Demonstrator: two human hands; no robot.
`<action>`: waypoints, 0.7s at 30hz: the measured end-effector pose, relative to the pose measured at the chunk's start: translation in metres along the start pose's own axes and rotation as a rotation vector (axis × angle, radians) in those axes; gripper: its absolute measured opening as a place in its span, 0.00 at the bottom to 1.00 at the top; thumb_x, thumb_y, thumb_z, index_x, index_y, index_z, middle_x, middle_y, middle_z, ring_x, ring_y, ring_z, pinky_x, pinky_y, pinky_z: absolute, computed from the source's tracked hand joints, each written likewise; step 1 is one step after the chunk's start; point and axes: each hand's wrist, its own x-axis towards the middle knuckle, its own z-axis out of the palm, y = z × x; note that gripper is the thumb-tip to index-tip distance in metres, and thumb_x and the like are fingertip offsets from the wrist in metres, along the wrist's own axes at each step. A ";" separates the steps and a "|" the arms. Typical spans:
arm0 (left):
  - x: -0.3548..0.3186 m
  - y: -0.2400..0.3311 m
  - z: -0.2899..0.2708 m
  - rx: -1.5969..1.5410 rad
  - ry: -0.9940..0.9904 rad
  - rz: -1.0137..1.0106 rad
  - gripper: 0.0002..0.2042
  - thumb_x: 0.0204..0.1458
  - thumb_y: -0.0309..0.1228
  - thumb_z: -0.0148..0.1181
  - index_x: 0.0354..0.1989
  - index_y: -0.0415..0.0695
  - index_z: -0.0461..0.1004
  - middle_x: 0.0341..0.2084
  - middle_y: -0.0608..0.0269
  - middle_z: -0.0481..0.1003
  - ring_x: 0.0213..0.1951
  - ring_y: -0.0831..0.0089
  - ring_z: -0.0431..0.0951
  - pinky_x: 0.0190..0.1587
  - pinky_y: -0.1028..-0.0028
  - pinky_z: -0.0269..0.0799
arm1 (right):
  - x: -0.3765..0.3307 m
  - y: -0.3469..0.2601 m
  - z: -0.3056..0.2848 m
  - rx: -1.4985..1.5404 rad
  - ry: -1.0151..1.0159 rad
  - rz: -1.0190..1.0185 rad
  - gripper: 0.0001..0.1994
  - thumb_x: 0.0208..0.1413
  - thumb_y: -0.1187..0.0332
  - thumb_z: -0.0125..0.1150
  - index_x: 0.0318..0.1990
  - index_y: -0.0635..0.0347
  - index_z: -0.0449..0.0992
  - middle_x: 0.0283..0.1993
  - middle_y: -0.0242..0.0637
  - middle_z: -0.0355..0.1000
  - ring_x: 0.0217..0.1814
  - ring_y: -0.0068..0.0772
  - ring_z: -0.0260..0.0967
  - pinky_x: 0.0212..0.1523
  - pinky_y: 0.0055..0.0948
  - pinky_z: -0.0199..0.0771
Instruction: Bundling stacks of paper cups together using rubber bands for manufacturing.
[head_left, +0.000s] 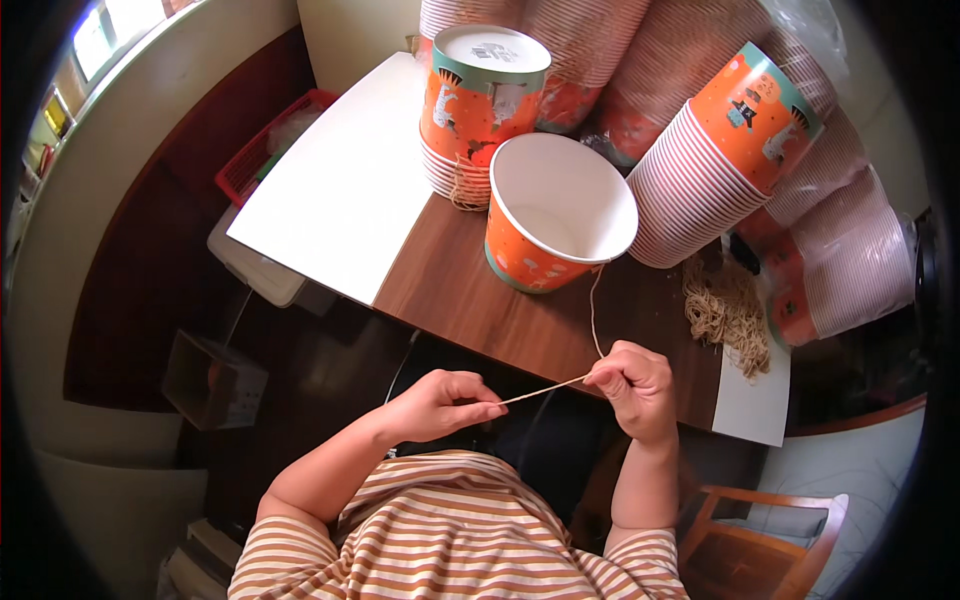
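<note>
A thin beige string (545, 389) is stretched between my two hands, just off the table's front edge. My left hand (445, 404) pinches one end between thumb and fingertips. Closed around the string on the other side is my right hand (634, 388). From there the string runs up to the rim of an orange paper bucket (535, 262), which stands mouth up on the table with its white inside showing. The bucket looks empty. Where the string meets the bucket, I cannot make out how it is fastened.
Behind the bucket stands an upside-down bucket stack (485, 105) with string loops at its side. A leaning bucket stack (700, 175) and several plastic-wrapped stacks (840, 255) fill the right and back. A string bundle (725, 315) lies on the brown tabletop (450, 290). A wooden chair (765, 540) stands lower right.
</note>
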 end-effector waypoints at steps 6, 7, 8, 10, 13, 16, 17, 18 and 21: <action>-0.016 -0.017 -0.007 -0.157 0.028 -0.152 0.09 0.56 0.31 0.58 0.34 0.38 0.79 0.27 0.66 0.77 0.31 0.82 0.74 0.35 0.80 0.69 | -0.007 0.004 -0.009 -0.025 0.037 0.037 0.09 0.51 0.71 0.63 0.23 0.64 0.75 0.19 0.34 0.67 0.20 0.24 0.61 0.21 0.22 0.58; -0.016 -0.017 -0.007 -0.217 0.040 -0.189 0.09 0.56 0.31 0.58 0.34 0.37 0.78 0.27 0.67 0.77 0.32 0.84 0.73 0.35 0.80 0.69 | -0.008 0.003 -0.012 -0.056 0.017 0.063 0.08 0.49 0.71 0.64 0.22 0.64 0.75 0.19 0.34 0.67 0.20 0.26 0.62 0.21 0.23 0.58; -0.017 -0.016 -0.007 -0.216 0.044 -0.191 0.09 0.56 0.31 0.58 0.34 0.37 0.78 0.27 0.67 0.77 0.32 0.84 0.73 0.35 0.80 0.69 | -0.006 0.001 -0.011 -0.185 -0.032 0.051 0.08 0.47 0.71 0.65 0.22 0.64 0.75 0.20 0.34 0.67 0.22 0.28 0.62 0.23 0.26 0.59; -0.017 -0.010 -0.007 -0.289 0.033 -0.209 0.09 0.56 0.31 0.58 0.33 0.37 0.78 0.27 0.68 0.77 0.31 0.85 0.73 0.34 0.81 0.69 | -0.005 -0.017 -0.011 -0.521 -0.180 0.127 0.09 0.38 0.68 0.69 0.24 0.63 0.76 0.28 0.36 0.70 0.33 0.38 0.66 0.38 0.35 0.65; -0.012 0.008 -0.005 -0.292 -0.009 -0.196 0.09 0.56 0.31 0.58 0.33 0.37 0.78 0.26 0.68 0.77 0.30 0.86 0.72 0.34 0.82 0.68 | -0.002 -0.039 0.011 -0.481 -0.132 -0.021 0.20 0.36 0.64 0.70 0.41 0.59 0.77 0.46 0.42 0.70 0.53 0.45 0.65 0.60 0.46 0.59; -0.003 0.021 -0.001 -0.233 -0.083 -0.168 0.09 0.56 0.31 0.58 0.33 0.36 0.77 0.25 0.69 0.77 0.30 0.86 0.71 0.33 0.82 0.68 | -0.003 -0.040 0.040 -0.089 -0.299 -0.093 0.32 0.41 0.69 0.68 0.58 0.61 0.65 0.54 0.46 0.65 0.56 0.47 0.64 0.61 0.44 0.58; -0.001 0.024 -0.002 -0.223 -0.104 -0.180 0.09 0.56 0.31 0.58 0.33 0.36 0.77 0.24 0.70 0.76 0.29 0.87 0.69 0.32 0.82 0.67 | -0.004 -0.035 0.049 0.008 -0.327 -0.005 0.32 0.43 0.71 0.66 0.58 0.62 0.64 0.54 0.47 0.65 0.55 0.46 0.65 0.58 0.42 0.62; 0.000 0.023 -0.002 -0.220 -0.106 -0.178 0.09 0.56 0.31 0.58 0.33 0.36 0.77 0.24 0.70 0.76 0.29 0.87 0.69 0.32 0.82 0.67 | -0.005 -0.028 0.057 0.106 -0.353 0.081 0.31 0.44 0.73 0.65 0.59 0.64 0.62 0.53 0.48 0.65 0.54 0.45 0.66 0.55 0.39 0.66; 0.001 0.018 0.000 -0.357 0.006 -0.241 0.10 0.56 0.32 0.58 0.32 0.37 0.78 0.20 0.73 0.72 0.25 0.88 0.65 0.26 0.82 0.62 | -0.009 -0.015 0.061 0.154 -0.321 0.243 0.20 0.48 0.78 0.62 0.50 0.64 0.71 0.41 0.39 0.72 0.36 0.28 0.73 0.35 0.25 0.73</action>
